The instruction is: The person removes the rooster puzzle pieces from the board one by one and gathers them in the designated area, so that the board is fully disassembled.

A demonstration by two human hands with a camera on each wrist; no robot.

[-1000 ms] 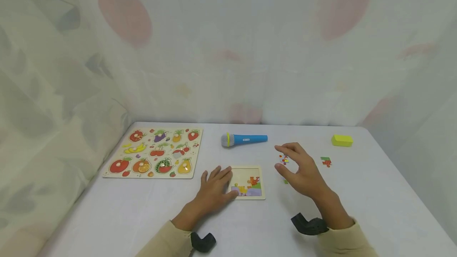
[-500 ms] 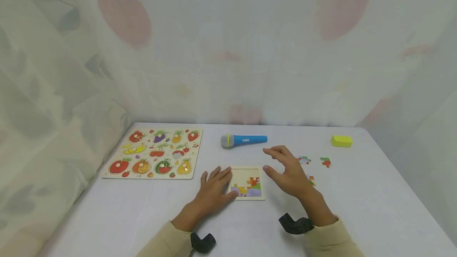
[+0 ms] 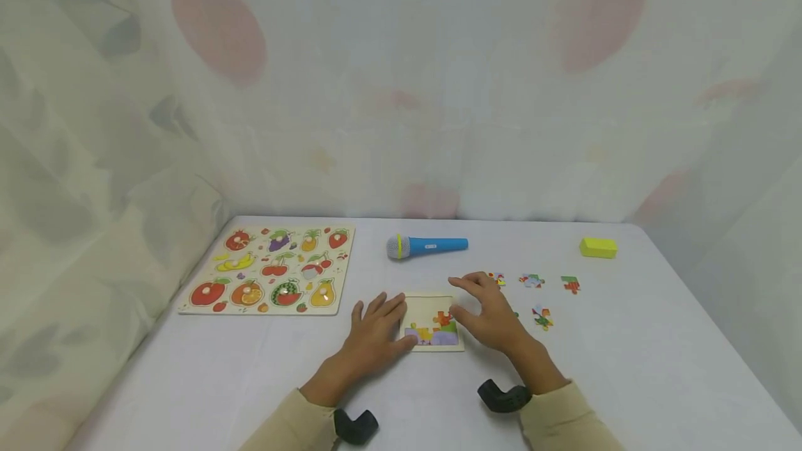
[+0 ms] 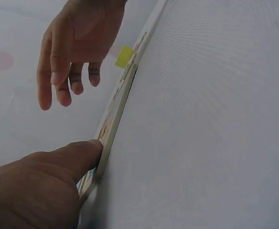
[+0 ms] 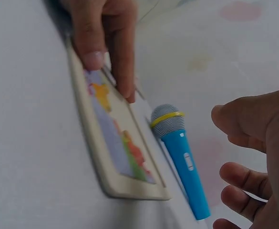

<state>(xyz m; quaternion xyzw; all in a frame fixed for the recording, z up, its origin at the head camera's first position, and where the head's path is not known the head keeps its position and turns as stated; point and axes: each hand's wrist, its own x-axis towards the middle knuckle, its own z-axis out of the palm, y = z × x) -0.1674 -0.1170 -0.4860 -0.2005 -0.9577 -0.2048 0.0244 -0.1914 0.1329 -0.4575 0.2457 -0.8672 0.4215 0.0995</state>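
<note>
A small wooden jigsaw tray (image 3: 428, 303), partly filled along its lower side and right edge, lies on the table. My left hand (image 3: 371, 337) rests on its left side with fingers extended. In the left wrist view, the left thumb (image 4: 84, 155) presses on the tray's edge. My right hand (image 3: 491, 315) hovers by the tray's right rim, thumb and index finger apart. Nothing shows between those fingers in the right wrist view, where the right hand (image 5: 261, 152) hangs loosely curved. Several loose puzzle pieces (image 3: 531, 281) lie to the right, some partly hidden behind this hand.
Behind the tray lies a blue toy microphone (image 3: 432, 246) with a grey head. A fruit peg puzzle board (image 3: 343, 263) sits at the left. A yellow block (image 3: 598, 248) stands at the back right, and a patterned cloth (image 3: 401, 89) hangs behind the table.
My right hand has moved left from over the loose pieces to the tray's right edge, uncovering several pieces. My left hand has stayed on the tray.
</note>
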